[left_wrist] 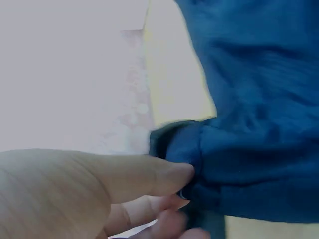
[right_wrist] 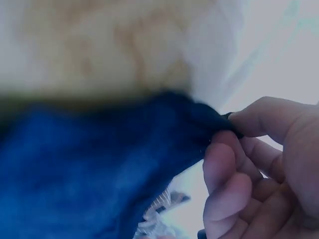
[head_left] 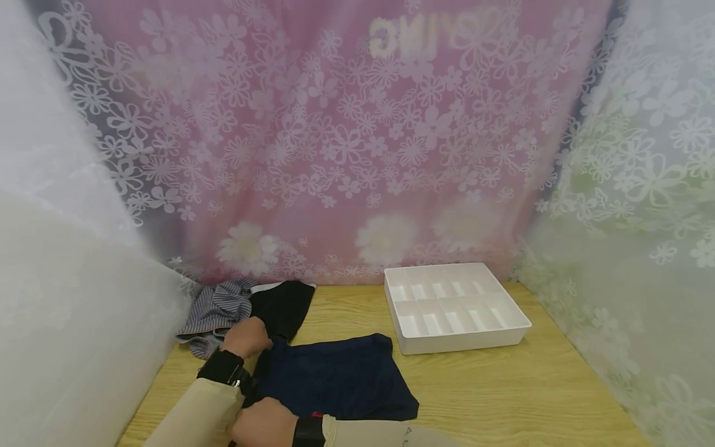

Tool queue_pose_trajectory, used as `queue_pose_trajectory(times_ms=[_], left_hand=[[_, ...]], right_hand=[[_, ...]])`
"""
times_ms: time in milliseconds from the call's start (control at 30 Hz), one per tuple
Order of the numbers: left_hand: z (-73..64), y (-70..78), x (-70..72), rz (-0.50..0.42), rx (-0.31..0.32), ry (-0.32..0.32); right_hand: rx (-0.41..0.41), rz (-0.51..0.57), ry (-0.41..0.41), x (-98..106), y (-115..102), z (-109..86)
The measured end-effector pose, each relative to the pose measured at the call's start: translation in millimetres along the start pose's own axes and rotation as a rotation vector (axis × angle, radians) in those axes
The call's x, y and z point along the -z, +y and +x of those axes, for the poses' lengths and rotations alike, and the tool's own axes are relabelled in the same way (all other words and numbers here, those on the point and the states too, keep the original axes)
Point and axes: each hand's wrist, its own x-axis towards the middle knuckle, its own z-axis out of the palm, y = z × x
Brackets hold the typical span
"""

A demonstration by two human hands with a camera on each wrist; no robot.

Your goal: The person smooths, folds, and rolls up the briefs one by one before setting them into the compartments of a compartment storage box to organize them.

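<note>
A navy blue garment (head_left: 343, 375), perhaps underpants, lies spread on the table with a small red tag (head_left: 317, 414) at its near edge. At its far left corner my left hand (head_left: 247, 338) pinches the cloth; the left wrist view shows the thumb (left_wrist: 169, 178) on a banded edge, fingers beneath. My right hand (head_left: 265, 423) is at the near left corner, where thumb and forefinger pinch a gathered bit of blue cloth (right_wrist: 189, 119) in the right wrist view. Its other fingers are curled. In the head view the fingertips of both hands are mostly hidden.
Behind the left hand lie a striped grey garment (head_left: 218, 307) and a black garment (head_left: 285, 304) with a white edge. A white divided tray (head_left: 463, 338) stands at the back right of the wooden table (head_left: 503, 397). Flowered curtains (head_left: 346, 155) enclose the table.
</note>
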Motion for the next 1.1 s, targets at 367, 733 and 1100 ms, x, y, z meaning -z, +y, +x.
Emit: queue_pose_trajectory(times_ms=[367,733,1100], left_hand=[[5.8,47.8,34.0,-0.150,-0.069,-0.045],[14.8,92.5,53.4,-0.193,-0.145,-0.024],[23.4,124.1,51.4,-0.211,-0.150,0.001]], right_hand=[[-0.208,-0.135,0.296,47,7,-64.2],[-0.274,0.002,0.447,84,31,-115.4],[-0.418,0.093,0.439,84,55,-176.2]])
